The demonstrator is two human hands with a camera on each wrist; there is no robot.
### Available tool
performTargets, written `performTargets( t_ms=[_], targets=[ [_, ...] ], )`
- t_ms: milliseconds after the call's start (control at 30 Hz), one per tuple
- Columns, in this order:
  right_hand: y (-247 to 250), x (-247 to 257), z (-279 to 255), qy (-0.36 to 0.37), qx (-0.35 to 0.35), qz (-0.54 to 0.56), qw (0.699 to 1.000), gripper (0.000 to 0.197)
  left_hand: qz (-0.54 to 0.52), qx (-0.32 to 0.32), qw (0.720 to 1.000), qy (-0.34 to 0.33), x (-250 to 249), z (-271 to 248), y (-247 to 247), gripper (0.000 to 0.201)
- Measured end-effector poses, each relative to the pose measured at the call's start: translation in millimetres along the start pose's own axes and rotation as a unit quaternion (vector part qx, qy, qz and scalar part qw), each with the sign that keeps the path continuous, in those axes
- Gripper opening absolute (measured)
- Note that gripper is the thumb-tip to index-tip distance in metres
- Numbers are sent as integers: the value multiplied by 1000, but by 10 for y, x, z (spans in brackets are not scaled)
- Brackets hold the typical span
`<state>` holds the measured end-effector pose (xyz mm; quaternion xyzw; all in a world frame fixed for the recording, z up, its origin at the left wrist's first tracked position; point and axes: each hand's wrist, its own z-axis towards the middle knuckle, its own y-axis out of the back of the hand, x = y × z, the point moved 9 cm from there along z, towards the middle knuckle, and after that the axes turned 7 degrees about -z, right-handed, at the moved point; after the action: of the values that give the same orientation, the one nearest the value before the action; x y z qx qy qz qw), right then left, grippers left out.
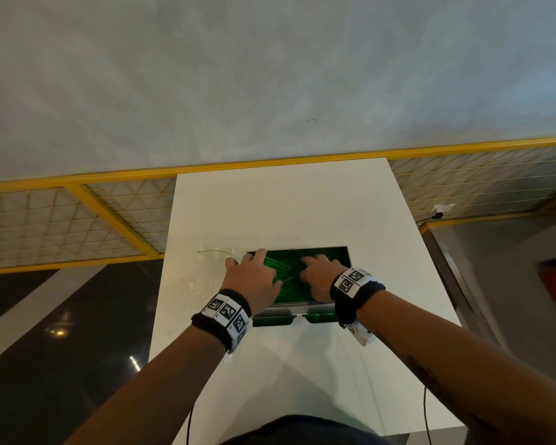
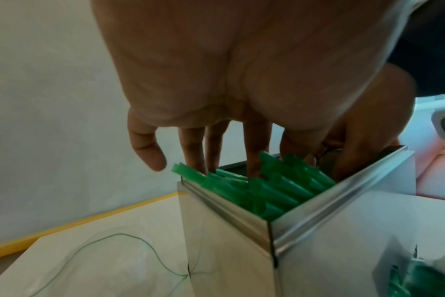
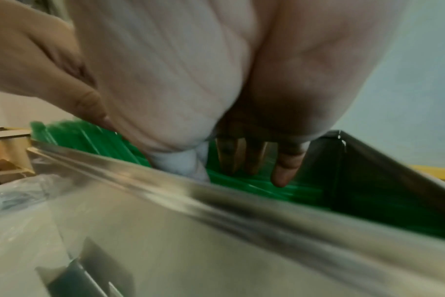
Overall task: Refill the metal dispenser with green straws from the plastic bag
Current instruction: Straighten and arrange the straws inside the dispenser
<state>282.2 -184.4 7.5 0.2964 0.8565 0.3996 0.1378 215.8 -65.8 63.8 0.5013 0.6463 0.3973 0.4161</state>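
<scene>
The metal dispenser (image 1: 342, 252) stands on the white table, its top uncovered and filled with green straws (image 1: 286, 268). My left hand (image 1: 251, 277) reaches over its left end, straight fingers (image 2: 254, 160) pressing down among the straw ends (image 2: 275, 191), which stick up unevenly there. My right hand (image 1: 318, 277) is over the middle, with straight fingers (image 3: 285, 170) resting on the flat-lying straws (image 3: 305, 193). The clear plastic bag (image 1: 215, 261) lies flat on the table left of the dispenser. Neither hand grips anything.
The white table (image 1: 286, 203) runs away from me toward a yellow-framed mesh barrier (image 1: 77, 220). The dispenser's front has two outlet openings (image 1: 321, 317) showing green. Dark floor lies to the left. Cables hang at the table's near edge.
</scene>
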Motion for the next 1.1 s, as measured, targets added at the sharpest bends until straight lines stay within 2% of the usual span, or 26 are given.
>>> performTargets(
  t_ms=[133, 367, 533, 633, 733, 833, 1000, 1100],
  targets=[
    [-60, -7, 39, 1, 12, 39, 999, 37, 17, 15, 1000, 1, 27, -48, -52, 46],
    [-33, -212, 55, -18, 6, 70, 997, 42, -15, -18, 1000, -8, 43, -174, -53, 45],
    [99, -281, 51, -32, -16, 61, 998, 17, -14, -16, 1000, -6, 17, -195, -86, 44],
    [173, -355, 44, -40, -35, 63, 997, 20, -47, -18, 999, 6, 72, -174, -84, 43],
    [181, -418, 38, -45, -36, 65, 996, 23, -105, -10, 994, 27, 121, -170, -87, 58],
    [205, -433, 48, -42, -48, 67, 996, 25, -111, -22, 993, 31, 100, -209, -56, 47],
    [256, -429, 71, -35, -56, 62, 996, 24, -125, -50, 991, 4, 64, -248, -3, 39],
    [250, -445, 82, -43, -56, 57, 996, 24, -187, -69, 980, -20, 84, -246, 7, 48]
  ],
)
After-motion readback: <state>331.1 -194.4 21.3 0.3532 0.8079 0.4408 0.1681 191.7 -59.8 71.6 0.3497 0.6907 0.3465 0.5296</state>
